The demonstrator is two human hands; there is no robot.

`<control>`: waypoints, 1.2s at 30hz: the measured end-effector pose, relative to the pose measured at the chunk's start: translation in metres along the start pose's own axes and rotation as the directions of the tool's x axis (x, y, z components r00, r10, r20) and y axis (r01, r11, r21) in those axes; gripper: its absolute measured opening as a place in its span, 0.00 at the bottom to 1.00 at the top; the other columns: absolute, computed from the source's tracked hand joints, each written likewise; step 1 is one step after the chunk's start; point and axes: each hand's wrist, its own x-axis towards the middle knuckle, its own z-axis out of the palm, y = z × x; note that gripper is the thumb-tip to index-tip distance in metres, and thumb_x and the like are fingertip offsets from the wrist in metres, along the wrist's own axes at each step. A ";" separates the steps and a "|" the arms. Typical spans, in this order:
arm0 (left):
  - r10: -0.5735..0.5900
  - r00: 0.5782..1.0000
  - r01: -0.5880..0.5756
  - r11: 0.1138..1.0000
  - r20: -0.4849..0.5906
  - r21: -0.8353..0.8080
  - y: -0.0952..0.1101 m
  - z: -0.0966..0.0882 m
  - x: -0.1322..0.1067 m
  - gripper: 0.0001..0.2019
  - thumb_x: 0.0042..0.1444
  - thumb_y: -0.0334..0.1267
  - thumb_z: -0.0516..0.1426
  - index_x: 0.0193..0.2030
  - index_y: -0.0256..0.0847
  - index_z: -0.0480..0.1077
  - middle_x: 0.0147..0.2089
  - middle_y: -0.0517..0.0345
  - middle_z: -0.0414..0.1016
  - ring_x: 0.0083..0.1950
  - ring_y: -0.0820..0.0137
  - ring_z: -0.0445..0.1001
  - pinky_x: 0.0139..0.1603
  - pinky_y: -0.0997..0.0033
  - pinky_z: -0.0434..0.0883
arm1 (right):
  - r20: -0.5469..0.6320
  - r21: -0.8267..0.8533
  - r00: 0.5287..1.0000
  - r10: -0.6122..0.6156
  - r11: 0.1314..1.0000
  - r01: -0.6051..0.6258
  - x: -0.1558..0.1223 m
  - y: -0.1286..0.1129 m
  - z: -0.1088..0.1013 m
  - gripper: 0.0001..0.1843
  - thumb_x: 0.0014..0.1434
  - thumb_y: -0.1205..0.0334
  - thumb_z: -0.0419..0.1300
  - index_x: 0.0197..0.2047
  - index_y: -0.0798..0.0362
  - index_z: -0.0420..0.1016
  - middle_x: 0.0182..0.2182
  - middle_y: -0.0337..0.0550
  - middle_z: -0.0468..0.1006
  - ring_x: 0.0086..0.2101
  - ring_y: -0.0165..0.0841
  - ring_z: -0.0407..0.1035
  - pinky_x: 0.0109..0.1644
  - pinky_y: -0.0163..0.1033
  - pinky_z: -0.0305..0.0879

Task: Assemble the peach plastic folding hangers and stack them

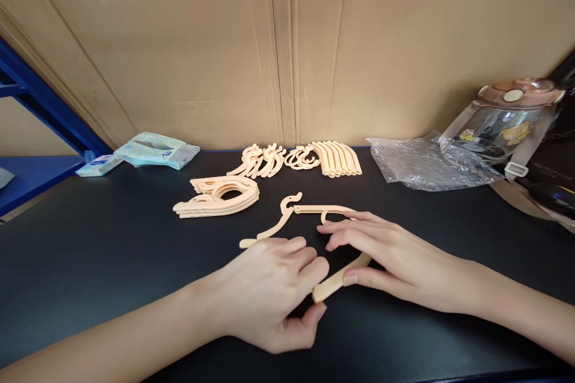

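My right hand (395,251) is closed around a cream, curved hanger arm (344,278), thumb against its lower length and fingers bent over its far side. My left hand (274,293) is curled beside the near end of that arm, thumb apart below the knuckles; what its fingers hold, if anything, is hidden. Just beyond the left hand lies a hook-shaped hanger piece (279,218), partly covered by it. The tip of another flat piece (247,243) sticks out at its left. A straight hanger part with a loop (314,209) lies past my right fingertips.
Stacked hanger arms (224,206) lie left of centre. Along the back are hook pieces (251,161), rings (296,158) and a row of curved arms (336,158). Tissue packs (157,149) sit at back left. A clear plastic bag (417,161) and strapped bottle (507,119) stand right.
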 end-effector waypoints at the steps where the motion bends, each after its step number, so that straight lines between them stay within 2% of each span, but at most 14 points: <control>1: 0.019 1.000 -0.018 1.000 0.009 -0.019 0.000 -0.001 0.001 0.02 0.50 0.34 0.52 0.30 0.40 0.61 0.26 0.58 0.66 0.27 0.68 0.63 0.25 0.69 0.62 | -0.002 0.029 1.000 0.028 0.999 -0.028 -0.001 0.002 -0.002 0.13 0.67 0.55 0.52 0.51 0.50 0.68 0.55 0.48 0.73 0.58 0.38 0.64 0.61 0.47 0.63; 4: 0.066 0.995 -0.061 0.996 0.073 -0.066 0.001 -0.006 0.003 0.03 0.47 0.30 0.52 0.30 0.39 0.63 0.30 0.55 0.66 0.32 0.66 0.63 0.35 0.67 0.67 | -0.019 0.091 0.996 0.085 0.992 -0.083 -0.003 0.014 -0.005 0.13 0.69 0.60 0.49 0.53 0.50 0.67 0.56 0.46 0.71 0.55 0.34 0.67 0.57 0.41 0.66; 6: 0.082 0.993 -0.076 0.994 0.081 -0.073 0.000 -0.008 0.003 0.06 0.51 0.27 0.51 0.35 0.38 0.66 0.38 0.52 0.71 0.42 0.63 0.67 0.48 0.63 0.67 | -0.036 0.062 0.995 0.090 0.994 -0.088 -0.003 0.023 -0.005 0.12 0.68 0.63 0.50 0.52 0.50 0.69 0.55 0.45 0.71 0.55 0.33 0.66 0.58 0.40 0.65; 8: 0.089 0.995 -0.084 0.994 0.055 -0.075 0.000 -0.007 0.001 0.11 0.54 0.25 0.50 0.42 0.38 0.67 0.50 0.50 0.71 0.54 0.61 0.65 0.60 0.61 0.61 | -0.046 -0.002 0.995 0.085 0.996 -0.086 -0.002 0.032 -0.005 0.11 0.67 0.64 0.52 0.49 0.49 0.71 0.54 0.44 0.71 0.55 0.34 0.65 0.58 0.43 0.65; 10: 0.065 0.997 -0.061 0.994 0.039 -0.094 -0.002 -0.004 -0.001 0.17 0.54 0.21 0.50 0.47 0.41 0.68 0.60 0.51 0.66 0.62 0.61 0.60 0.63 0.60 0.59 | -0.049 -0.047 0.994 0.097 0.994 -0.099 -0.001 0.038 -0.005 0.10 0.66 0.61 0.53 0.48 0.49 0.73 0.53 0.45 0.72 0.55 0.37 0.64 0.57 0.46 0.65; 13: -0.027 0.997 0.039 0.981 0.066 -0.192 -0.005 0.000 -0.004 0.23 0.53 0.17 0.49 0.48 0.47 0.69 0.65 0.54 0.59 0.63 0.62 0.59 0.59 0.64 0.64 | -0.035 -0.059 0.991 0.129 0.990 -0.131 -0.001 0.043 -0.006 0.12 0.67 0.57 0.52 0.49 0.49 0.74 0.54 0.45 0.71 0.55 0.37 0.64 0.57 0.47 0.65; 19: -0.127 0.987 0.156 0.890 0.096 -0.429 -0.007 -0.002 -0.003 0.13 0.62 0.24 0.46 0.44 0.42 0.68 0.58 0.54 0.68 0.58 0.69 0.66 0.60 0.67 0.63 | 0.012 -0.021 0.991 0.137 0.990 -0.136 -0.005 0.045 -0.008 0.19 0.67 0.66 0.45 0.57 0.47 0.70 0.59 0.41 0.68 0.59 0.34 0.61 0.62 0.46 0.60; 22: -0.149 0.986 0.168 0.867 0.078 -0.469 -0.005 -0.002 -0.002 0.01 0.60 0.31 0.55 0.36 0.41 0.66 0.53 0.55 0.71 0.51 0.68 0.70 0.56 0.67 0.65 | 0.010 -0.029 0.992 0.124 0.992 -0.123 -0.005 0.049 -0.006 0.23 0.63 0.71 0.46 0.58 0.47 0.68 0.60 0.40 0.67 0.60 0.34 0.60 0.62 0.44 0.60; 24: -0.146 0.988 0.153 0.876 0.050 -0.457 -0.005 -0.002 -0.002 0.06 0.57 0.34 0.59 0.35 0.40 0.64 0.52 0.55 0.71 0.46 0.68 0.71 0.52 0.68 0.67 | -0.018 -0.045 0.992 0.127 0.991 -0.128 -0.005 0.051 -0.004 0.22 0.64 0.70 0.47 0.57 0.47 0.68 0.58 0.40 0.69 0.58 0.34 0.62 0.61 0.43 0.62; 26: -0.109 0.994 0.107 0.893 0.020 -0.438 -0.005 -0.001 -0.003 0.05 0.57 0.29 0.56 0.37 0.40 0.63 0.50 0.55 0.72 0.46 0.69 0.71 0.50 0.69 0.67 | -0.063 -0.051 0.987 0.144 0.988 -0.148 -0.004 0.051 -0.003 0.18 0.65 0.66 0.49 0.57 0.46 0.68 0.56 0.40 0.71 0.56 0.34 0.65 0.58 0.42 0.64; 29: -0.054 0.998 0.057 0.904 0.020 -0.424 -0.005 0.001 -0.005 0.15 0.56 0.19 0.48 0.44 0.40 0.64 0.49 0.55 0.72 0.52 0.69 0.69 0.54 0.70 0.66 | -0.114 -0.046 0.978 0.175 0.982 -0.181 -0.003 0.050 -0.003 0.16 0.66 0.61 0.52 0.56 0.46 0.68 0.52 0.42 0.72 0.49 0.34 0.70 0.51 0.39 0.68; 32: -0.035 0.999 0.033 0.925 0.001 -0.379 -0.007 0.005 -0.006 0.20 0.58 0.16 0.45 0.49 0.41 0.64 0.54 0.57 0.71 0.59 0.69 0.65 0.59 0.69 0.62 | -0.136 -0.076 0.979 0.155 0.983 -0.167 -0.001 0.046 -0.002 0.13 0.66 0.58 0.53 0.53 0.49 0.70 0.45 0.43 0.74 0.41 0.32 0.71 0.43 0.37 0.68; 34: -0.077 0.995 0.059 0.959 -0.056 -0.277 -0.008 0.009 -0.004 0.18 0.61 0.19 0.46 0.51 0.41 0.63 0.54 0.56 0.71 0.56 0.68 0.68 0.55 0.67 0.65 | -0.148 -0.127 0.984 0.098 0.985 -0.117 0.000 0.041 0.001 0.12 0.66 0.57 0.54 0.50 0.51 0.72 0.39 0.42 0.75 0.38 0.32 0.71 0.41 0.37 0.66; 36: -0.146 0.982 0.128 0.980 -0.116 -0.150 -0.009 0.012 -0.002 0.12 0.64 0.24 0.47 0.49 0.40 0.64 0.47 0.55 0.73 0.46 0.67 0.71 0.46 0.67 0.68 | -0.152 -0.186 0.988 0.024 0.981 -0.053 0.002 0.035 0.004 0.11 0.66 0.58 0.54 0.48 0.52 0.73 0.35 0.40 0.76 0.36 0.32 0.71 0.42 0.39 0.63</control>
